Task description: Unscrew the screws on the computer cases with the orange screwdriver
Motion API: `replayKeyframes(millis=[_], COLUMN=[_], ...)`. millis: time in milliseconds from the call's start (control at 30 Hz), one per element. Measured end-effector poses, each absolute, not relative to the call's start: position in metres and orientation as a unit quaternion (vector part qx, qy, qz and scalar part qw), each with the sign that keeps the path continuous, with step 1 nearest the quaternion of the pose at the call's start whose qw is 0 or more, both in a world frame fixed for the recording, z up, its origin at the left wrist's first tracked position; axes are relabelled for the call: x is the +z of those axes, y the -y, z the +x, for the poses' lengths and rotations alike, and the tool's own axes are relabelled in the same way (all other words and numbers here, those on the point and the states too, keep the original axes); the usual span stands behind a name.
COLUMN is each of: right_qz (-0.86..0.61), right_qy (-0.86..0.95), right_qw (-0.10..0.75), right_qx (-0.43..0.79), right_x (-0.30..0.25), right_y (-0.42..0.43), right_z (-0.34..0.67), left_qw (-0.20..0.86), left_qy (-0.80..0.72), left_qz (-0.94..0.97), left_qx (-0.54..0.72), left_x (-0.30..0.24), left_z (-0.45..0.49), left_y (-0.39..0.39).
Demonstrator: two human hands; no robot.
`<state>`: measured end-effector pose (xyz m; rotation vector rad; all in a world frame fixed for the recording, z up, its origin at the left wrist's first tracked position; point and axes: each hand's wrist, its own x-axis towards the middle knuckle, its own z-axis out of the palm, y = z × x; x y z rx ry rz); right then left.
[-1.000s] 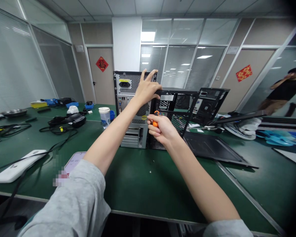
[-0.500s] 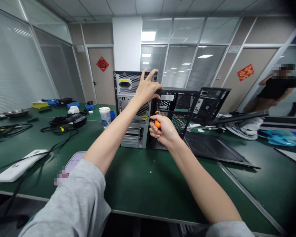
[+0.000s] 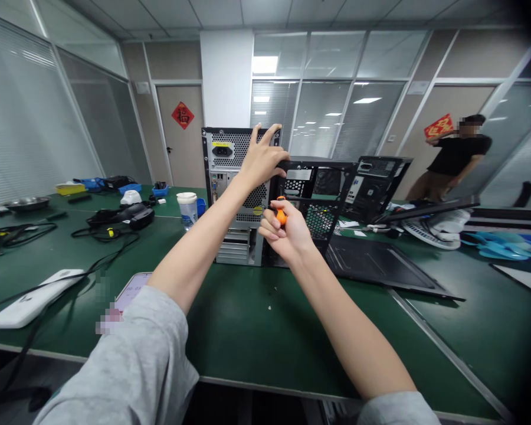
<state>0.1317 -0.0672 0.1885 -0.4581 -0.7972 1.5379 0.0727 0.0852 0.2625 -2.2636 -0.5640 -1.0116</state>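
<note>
A red diamond sign [image 3: 183, 115] on the left door [image 3: 183, 162] reads 福.

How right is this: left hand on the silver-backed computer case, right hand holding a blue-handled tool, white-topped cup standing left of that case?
Handle colour is wrong: the head view shows an orange-handled tool in the right hand. The rest holds: left hand on the silver-backed computer case, white-topped cup standing left of it.

A white-topped cup [image 3: 187, 211] stands on the bench [image 3: 234, 336] (a black headset [image 3: 140, 216] lies leftward); a red diamond [image 3: 183, 115] adorns a door [image 3: 183, 159].
</note>
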Motion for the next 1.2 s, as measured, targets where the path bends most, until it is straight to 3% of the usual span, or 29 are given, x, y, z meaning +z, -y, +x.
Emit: replayKeyframes(millis=[267,1200], right_qz=[-0.126,-0.073], right_qy=[0.333,0.282], right_qw=[0.649,0.748], right_qx=[0.672,0.597], right_x=[0.182,0.188], right_y=[0.063,0.062], right_z=[0.125,0.107], left_qw=[0.309,0.295], left_qy=[0.219,0.205], left_qz=[-0.847,-0.849], left_qx=[-0.372,-0.387], left_x=[0.263,0.261], left_z=[0.073,0.073], left_y=[-0.083,-0.086])
